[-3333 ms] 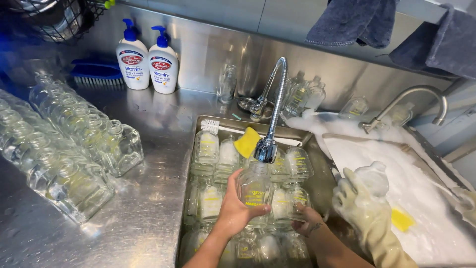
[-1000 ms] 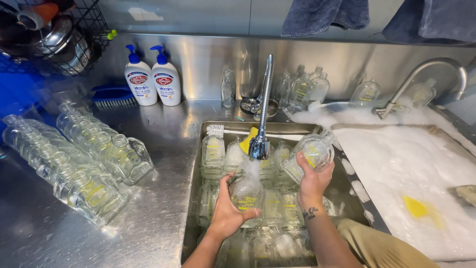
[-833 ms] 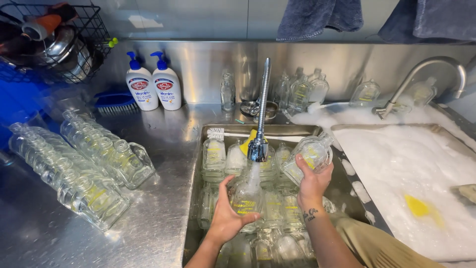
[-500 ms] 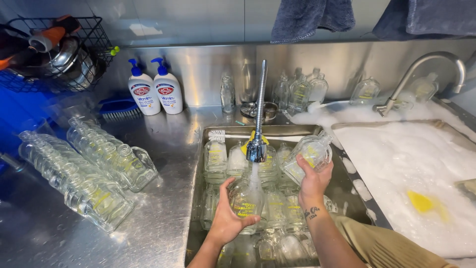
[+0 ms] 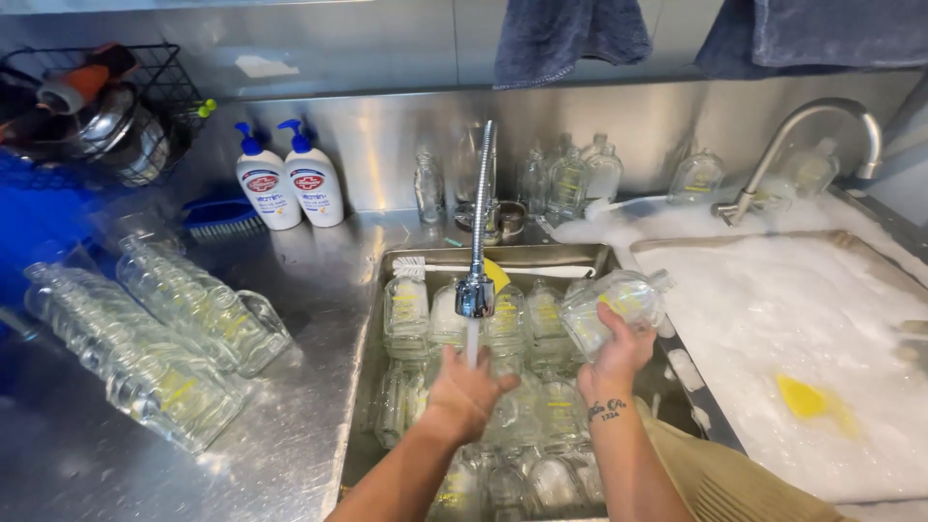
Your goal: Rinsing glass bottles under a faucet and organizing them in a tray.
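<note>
While water runs, right hand [image 5: 611, 356] grips bottle [image 5: 609, 307].

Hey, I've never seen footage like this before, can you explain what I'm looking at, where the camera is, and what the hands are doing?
There is no machine here. The camera sits on a person's head and looks down at their own two bare hands over a steel sink full of clear glass bottles. The left hand is under water running from the tap; whether it holds anything I cannot tell. The right hand grips a glass bottle, lifted and tilted. More bottles lie in rows on the counter to the left, by two pump soap bottles. To the right is a second sink of white foam.
</note>
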